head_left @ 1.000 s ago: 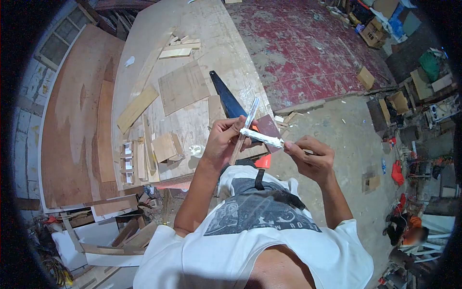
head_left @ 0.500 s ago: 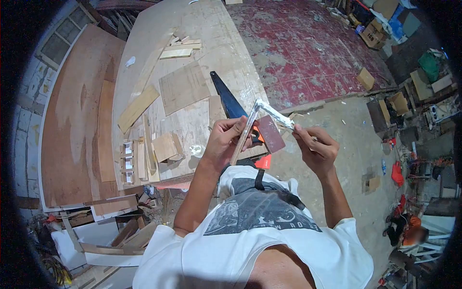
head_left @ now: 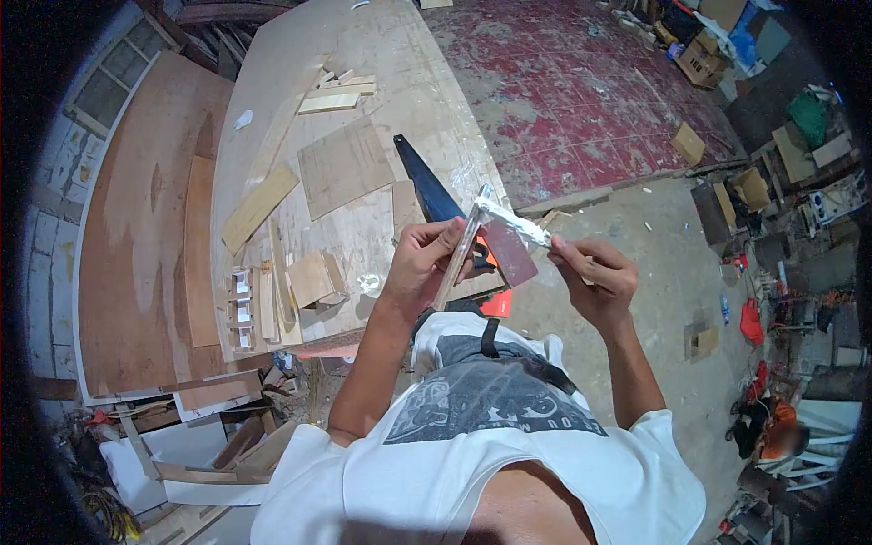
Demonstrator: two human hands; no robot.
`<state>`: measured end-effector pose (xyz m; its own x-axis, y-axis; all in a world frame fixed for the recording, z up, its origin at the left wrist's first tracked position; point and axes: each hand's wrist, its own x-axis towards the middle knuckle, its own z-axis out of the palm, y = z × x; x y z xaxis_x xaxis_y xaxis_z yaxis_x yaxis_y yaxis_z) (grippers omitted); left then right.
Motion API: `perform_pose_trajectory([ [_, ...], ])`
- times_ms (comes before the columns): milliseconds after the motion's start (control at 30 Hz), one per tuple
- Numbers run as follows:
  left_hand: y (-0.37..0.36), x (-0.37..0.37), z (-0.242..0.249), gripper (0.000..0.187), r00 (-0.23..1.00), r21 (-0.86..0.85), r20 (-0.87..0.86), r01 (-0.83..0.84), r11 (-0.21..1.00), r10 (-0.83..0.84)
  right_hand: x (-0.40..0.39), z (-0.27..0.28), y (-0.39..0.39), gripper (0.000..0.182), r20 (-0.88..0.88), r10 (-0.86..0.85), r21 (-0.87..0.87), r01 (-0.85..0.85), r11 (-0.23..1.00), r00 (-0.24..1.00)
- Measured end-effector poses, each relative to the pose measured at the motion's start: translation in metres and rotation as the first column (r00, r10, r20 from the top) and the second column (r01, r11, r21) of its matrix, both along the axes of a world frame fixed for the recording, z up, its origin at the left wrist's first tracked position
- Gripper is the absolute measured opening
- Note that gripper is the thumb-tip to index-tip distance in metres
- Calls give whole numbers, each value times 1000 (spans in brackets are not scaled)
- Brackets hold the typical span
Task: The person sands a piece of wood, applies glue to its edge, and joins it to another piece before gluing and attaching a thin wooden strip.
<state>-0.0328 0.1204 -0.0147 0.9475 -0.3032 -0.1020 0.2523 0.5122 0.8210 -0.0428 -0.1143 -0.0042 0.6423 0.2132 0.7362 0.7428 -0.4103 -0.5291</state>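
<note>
My left hand (head_left: 427, 263) is closed around a narrow wooden strip (head_left: 448, 283), held at a slant with its far end raised. White paste shows near that far end. In the fingertips of my right hand (head_left: 599, 277) is a thin stick coated in white paste (head_left: 516, 222); its far tip meets the strip's upper end. Behind my left hand, a handsaw (head_left: 425, 177) with a dark blade and orange-black handle lies on the workbench. A reddish-brown rectangular piece (head_left: 512, 257) is beside the saw handle, partly behind the white-coated stick.
The plywood workbench (head_left: 391, 54) carries a thin square board (head_left: 345, 166), a small wooden block (head_left: 315, 278), several wood strips (head_left: 261, 207) and a white blob (head_left: 369, 283). A large brown panel (head_left: 145, 227) leans left. A person in orange (head_left: 783, 434) is at far right.
The white-coated stick has tilted and shifted slightly down and left, its tip now against the strip's upper end. My left hand stays nearly still.
</note>
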Motion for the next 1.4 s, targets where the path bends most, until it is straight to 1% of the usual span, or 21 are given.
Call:
perform_pose_trajectory([
  [67, 0, 0, 0, 36, 1000, -22, 5, 0, 1000, 0, -2, -2, -1, 35, -9, 30, -27, -30, 999, 1000],
  [133, 1, 0, -1, 40, 999, 53, -11, -43, 998, 44, -5, -1, -1, 35, -21, 60, -53, -61, 997, 998],
  [233, 3, 1, 0, 39, 999, 56, -16, -40, 998, 41, -10, 1, 2, 31, -105, 147, 8, -147, 989, 984],
  [300, -4, 0, 0, 39, 995, 53, -19, -97, 994, 99, -16, -3, 4, 22, -346, 189, 287, -88, 954, 919],
  [333, -7, 0, 0, 39, 988, 51, -20, -155, 987, 156, -17, -3, 5, 22, -349, 189, 288, -87, 954, 918],
  [400, -7, 1, -1, 39, 990, 47, -14, -136, 990, 137, -20, -3, 5, 18, -631, 413, 528, -28, 849, 657],
  [433, -8, 1, -1, 39, 993, 42, -2, -118, 992, 119, -20, -5, 7, 18, -634, 413, 528, -24, 849, 654],
  [533, -5, 0, -2, 38, 996, 67, -9, -91, 994, 92, -18, -10, 11, 16, -731, 541, 596, 1, 803, 416],
  [667, -3, 0, -5, 36, 997, 42, -28, -73, 996, 74, -14, -12, 11, 16, -784, 502, 536, -9, 844, 365],
  [733, -2, 0, -9, 36, 997, 31, -28, -66, 997, 67, -12, -10, 10, 17, -784, 485, 537, 32, 843, 387],
  [767, -2, 1, -11, 31, 999, 3, -10, -49, 999, 49, -11, -9, 10, 17, -784, 485, 537, 32, 843, 387],
  [833, -4, 0, -12, 26, 999, -24, 10, -32, 999, 33, -8, -8, 11, 18, -704, 549, 631, 41, 775, 450],
  [900, -9, -2, -11, 24, 991, -27, -36, -130, 991, 129, -8, -5, 7, 18, -679, 569, 648, 15, 761, 463],
  [967, -5, -1, -15, 24, 994, -60, -19, -106, 993, 105, -7, -5, 6, 19, -653, 590, 665, -12, 747, 475],
  [1033, -3, 0, -16, 25, 999, -113, 4, -36, 993, 36, -9, -9, 6, 19, -546, 505, 662, -25, 749, 669],
  [1067, -3, 0, -15, 26, 999, -119, -11, -50, 992, 49, -9, -8, 6, 19, -546, 504, 661, -25, 750, 669],
  [1133, -2, 0, -17, 25, 998, -115, -39, -61, 992, 57, -9, -5, 7, 26, -442, 281, 415, -84, 906, 852],
  [1233, -2, 1, -17, 25, 996, -120, -55, -72, 990, 66, -7, -7, 7, 32, -311, 235, 307, -137, 942, 921],
  [1267, -3, 2, -17, 25, 997, -131, -44, -75, 989, 70, -7, -7, 6, 32, -312, 234, 306, -136, 942, 921],
  [1333, -4, 1, -14, 26, 994, -118, -69, -87, 989, 80, -5, -8, 6, 34, -178, 171, 144, -147, 979, 969],
  [1400, -7, 1, -10, 27, 991, -105, -96, -98, 990, 88, -8, -7, 4, 35, -195, 171, 110, -152, 982, 966],
])
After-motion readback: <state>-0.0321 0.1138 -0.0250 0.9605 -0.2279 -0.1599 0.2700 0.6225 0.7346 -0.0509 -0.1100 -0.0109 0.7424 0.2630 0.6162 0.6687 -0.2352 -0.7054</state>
